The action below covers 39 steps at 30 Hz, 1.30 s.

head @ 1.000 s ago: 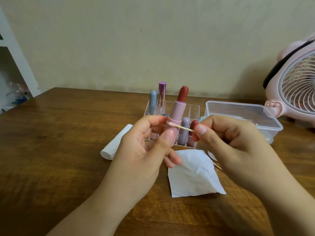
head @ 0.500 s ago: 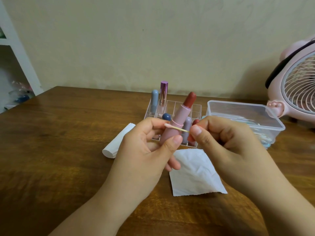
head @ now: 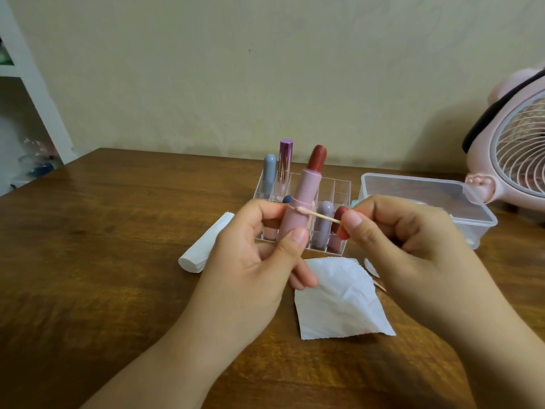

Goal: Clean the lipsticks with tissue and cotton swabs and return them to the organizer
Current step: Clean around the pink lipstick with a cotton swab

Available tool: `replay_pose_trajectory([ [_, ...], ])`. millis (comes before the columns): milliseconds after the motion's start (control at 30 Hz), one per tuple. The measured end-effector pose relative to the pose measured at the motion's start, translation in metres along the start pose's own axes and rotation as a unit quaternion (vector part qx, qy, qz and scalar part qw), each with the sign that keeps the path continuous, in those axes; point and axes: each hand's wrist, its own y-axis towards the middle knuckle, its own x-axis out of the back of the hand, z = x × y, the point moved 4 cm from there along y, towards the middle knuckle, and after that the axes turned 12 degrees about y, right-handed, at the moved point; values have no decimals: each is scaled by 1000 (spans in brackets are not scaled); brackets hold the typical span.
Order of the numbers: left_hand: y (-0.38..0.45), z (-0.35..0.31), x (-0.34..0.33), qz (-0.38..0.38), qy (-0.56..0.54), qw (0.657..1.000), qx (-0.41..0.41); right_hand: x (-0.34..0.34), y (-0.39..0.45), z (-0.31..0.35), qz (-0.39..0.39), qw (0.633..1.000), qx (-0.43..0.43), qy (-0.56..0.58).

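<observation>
Fingers of my left hand (head: 253, 255) are curling round the pink lipstick (head: 298, 208), thumb pressing its lower barrel, keeping it nearly upright with the red bullet tilting slightly right, in front of the clear organizer (head: 303, 214). My right hand (head: 413, 246) is pinching a cotton swab (head: 320, 215), its tip touching the ridge on the barrel. I am seeing a tissue roll (head: 206, 243) lying left of the hands, a tissue sheet (head: 339, 302) lying flat below them, and bare wooden table (head: 103, 261) stretching out to the left. Both forearms are reaching in from the bottom edge.
</observation>
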Motion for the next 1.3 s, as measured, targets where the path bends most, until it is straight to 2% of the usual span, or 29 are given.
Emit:
replay_pose_trajectory([
  [167,-1,-6,5,-35,12,999,1,0,0,1,2,1000,-6,11],
  [333,-2,-10,4,-75,53,995,-36,-8,-1,1,5,1000,13,5],
  [633,-6,-9,8,-166,209,958,-109,-15,-3,3,0,1000,28,5],
  [767,-7,-13,8,-184,241,945,-122,-15,-2,4,1,999,34,-3],
  [1100,-8,-15,9,-191,243,944,-119,-17,-2,4,3,999,40,15],
  [1300,-4,-10,5,-91,79,992,-30,-3,0,0,9,998,16,63],
])
